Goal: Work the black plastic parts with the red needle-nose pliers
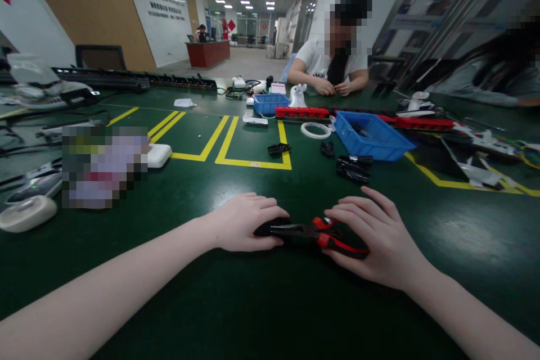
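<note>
Near the middle of the green table (189, 292), my left hand (248, 222) has its fingers closed round a small black piece (265, 228). My right hand (375, 236) grips red-and-black handled pliers (329, 234), their handles spread between thumb and fingers. The long jaws of the pliers point left and reach the black piece at my left fingertips. Whether the jaws bite on it cannot be made out. Beyond my hands lie a black shiny bundle (354, 169) and smaller black pieces (278, 149).
A blue bin (371, 138) stands at the back right, with a white ring (315, 130) beside it. A smaller blue tray (270, 104) and red strips (301, 113) lie further back. A person (329, 64) sits opposite. At left are a white box (158, 156) and a mouse (27, 214).
</note>
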The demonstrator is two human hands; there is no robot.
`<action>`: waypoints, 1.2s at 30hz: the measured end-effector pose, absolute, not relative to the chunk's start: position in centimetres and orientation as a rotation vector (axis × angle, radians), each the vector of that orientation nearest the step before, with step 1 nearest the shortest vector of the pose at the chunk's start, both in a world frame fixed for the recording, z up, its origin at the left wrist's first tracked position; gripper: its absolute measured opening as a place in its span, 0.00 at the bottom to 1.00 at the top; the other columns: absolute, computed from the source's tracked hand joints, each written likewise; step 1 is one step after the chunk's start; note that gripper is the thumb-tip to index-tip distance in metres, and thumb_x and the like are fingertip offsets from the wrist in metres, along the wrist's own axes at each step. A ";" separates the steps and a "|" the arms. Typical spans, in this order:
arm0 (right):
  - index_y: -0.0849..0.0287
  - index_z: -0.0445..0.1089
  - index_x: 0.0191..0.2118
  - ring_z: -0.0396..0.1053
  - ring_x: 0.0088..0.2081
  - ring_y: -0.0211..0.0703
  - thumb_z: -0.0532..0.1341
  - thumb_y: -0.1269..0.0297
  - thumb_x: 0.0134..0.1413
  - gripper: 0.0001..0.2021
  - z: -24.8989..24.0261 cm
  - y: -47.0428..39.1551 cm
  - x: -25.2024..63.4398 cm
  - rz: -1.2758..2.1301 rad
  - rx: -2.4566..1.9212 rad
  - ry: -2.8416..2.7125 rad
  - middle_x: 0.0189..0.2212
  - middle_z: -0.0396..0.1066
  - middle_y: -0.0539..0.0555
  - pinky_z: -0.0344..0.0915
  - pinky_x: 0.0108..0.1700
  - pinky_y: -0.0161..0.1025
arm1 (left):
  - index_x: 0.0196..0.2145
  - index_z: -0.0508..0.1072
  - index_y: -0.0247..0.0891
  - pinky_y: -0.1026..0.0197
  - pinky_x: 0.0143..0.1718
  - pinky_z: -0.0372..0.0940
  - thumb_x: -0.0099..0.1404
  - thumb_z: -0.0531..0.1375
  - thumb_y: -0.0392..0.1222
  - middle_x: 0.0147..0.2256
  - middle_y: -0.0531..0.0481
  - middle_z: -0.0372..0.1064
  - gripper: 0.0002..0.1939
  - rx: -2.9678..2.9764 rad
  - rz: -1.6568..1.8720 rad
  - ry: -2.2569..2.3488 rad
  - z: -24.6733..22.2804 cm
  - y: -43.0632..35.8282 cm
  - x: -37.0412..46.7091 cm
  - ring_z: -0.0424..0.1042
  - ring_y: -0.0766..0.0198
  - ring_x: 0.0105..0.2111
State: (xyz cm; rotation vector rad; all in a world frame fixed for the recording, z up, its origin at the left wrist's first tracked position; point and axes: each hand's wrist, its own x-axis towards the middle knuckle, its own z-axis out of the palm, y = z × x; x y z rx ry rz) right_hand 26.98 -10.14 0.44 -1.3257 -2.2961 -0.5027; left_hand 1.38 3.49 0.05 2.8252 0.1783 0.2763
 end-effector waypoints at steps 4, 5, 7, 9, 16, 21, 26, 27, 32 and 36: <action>0.57 0.68 0.49 0.71 0.46 0.53 0.65 0.57 0.50 0.20 0.3 -10.1 27.0 -0.490 -1.321 -2.300 0.41 0.75 0.56 0.55 0.60 0.58 | 0.52 0.67 0.39 0.58 0.39 0.63 0.67 0.57 0.50 0.40 0.47 0.70 0.19 2.819 0.277 0.178 0.0 3.5 1.4 0.71 0.58 0.38; 0.57 0.68 0.49 0.71 0.46 0.53 0.65 0.57 0.50 0.20 0.3 -10.1 27.0 -0.486 -1.321 -2.297 0.41 0.75 0.56 0.55 0.60 0.58 | 0.52 0.67 0.39 0.58 0.39 0.63 0.67 0.57 0.50 0.40 0.47 0.70 0.19 2.817 0.277 0.180 0.0 3.5 1.4 0.71 0.58 0.38; 0.57 0.68 0.49 0.71 0.46 0.53 0.65 0.57 0.50 0.20 0.2 -10.1 27.0 -0.478 -1.322 -2.294 0.41 0.75 0.56 0.55 0.60 0.58 | 0.52 0.66 0.40 0.58 0.39 0.63 0.67 0.57 0.50 0.40 0.47 0.70 0.19 2.817 0.270 0.184 0.1 3.5 1.4 0.71 0.58 0.38; 0.57 0.68 0.49 0.71 0.46 0.52 0.65 0.57 0.51 0.20 0.3 -10.1 27.0 -0.469 -1.327 -2.291 0.41 0.75 0.56 0.55 0.60 0.58 | 0.52 0.66 0.40 0.58 0.39 0.63 0.67 0.58 0.49 0.41 0.47 0.70 0.19 2.820 0.262 0.187 0.1 3.5 1.4 0.71 0.58 0.38; 0.58 0.67 0.50 0.71 0.46 0.53 0.65 0.57 0.51 0.20 0.7 -10.2 27.2 -0.507 -1.307 -2.328 0.41 0.75 0.57 0.55 0.60 0.58 | 0.52 0.66 0.39 0.59 0.39 0.63 0.67 0.58 0.50 0.40 0.48 0.70 0.19 2.821 0.265 0.195 0.1 3.4 1.4 0.71 0.59 0.38; 0.58 0.67 0.50 0.71 0.46 0.53 0.65 0.57 0.51 0.21 0.7 -10.1 27.2 -0.506 -1.311 -2.332 0.41 0.75 0.58 0.55 0.60 0.58 | 0.51 0.67 0.40 0.58 0.39 0.63 0.66 0.58 0.50 0.40 0.49 0.70 0.19 2.819 0.276 0.191 0.1 3.5 1.3 0.71 0.59 0.38; 0.58 0.67 0.50 0.71 0.46 0.52 0.64 0.57 0.52 0.20 0.3 -10.0 27.1 -0.469 -1.320 -2.312 0.42 0.75 0.57 0.54 0.61 0.58 | 0.52 0.67 0.39 0.58 0.39 0.62 0.67 0.58 0.49 0.40 0.48 0.70 0.19 2.828 0.276 0.190 0.1 3.4 1.3 0.71 0.59 0.38; 0.58 0.67 0.50 0.71 0.47 0.52 0.64 0.57 0.52 0.20 0.3 -10.0 27.1 -0.462 -1.319 -2.311 0.42 0.75 0.57 0.53 0.61 0.58 | 0.52 0.67 0.39 0.58 0.39 0.62 0.67 0.58 0.49 0.40 0.48 0.70 0.19 2.829 0.277 0.189 0.1 3.4 1.3 0.71 0.59 0.38; 0.59 0.67 0.50 0.70 0.47 0.52 0.64 0.56 0.52 0.20 0.1 -10.0 27.0 -0.461 -1.301 -2.318 0.41 0.74 0.58 0.53 0.61 0.57 | 0.52 0.66 0.39 0.58 0.39 0.62 0.67 0.58 0.49 0.40 0.49 0.70 0.19 2.825 0.276 0.189 0.1 3.4 1.4 0.71 0.59 0.38; 0.58 0.67 0.50 0.71 0.46 0.52 0.64 0.56 0.52 0.20 0.3 -10.1 27.1 -0.465 -1.302 -2.322 0.41 0.74 0.58 0.53 0.61 0.57 | 0.52 0.66 0.39 0.58 0.39 0.62 0.67 0.58 0.50 0.40 0.49 0.70 0.19 2.827 0.277 0.192 0.0 3.4 1.4 0.71 0.59 0.38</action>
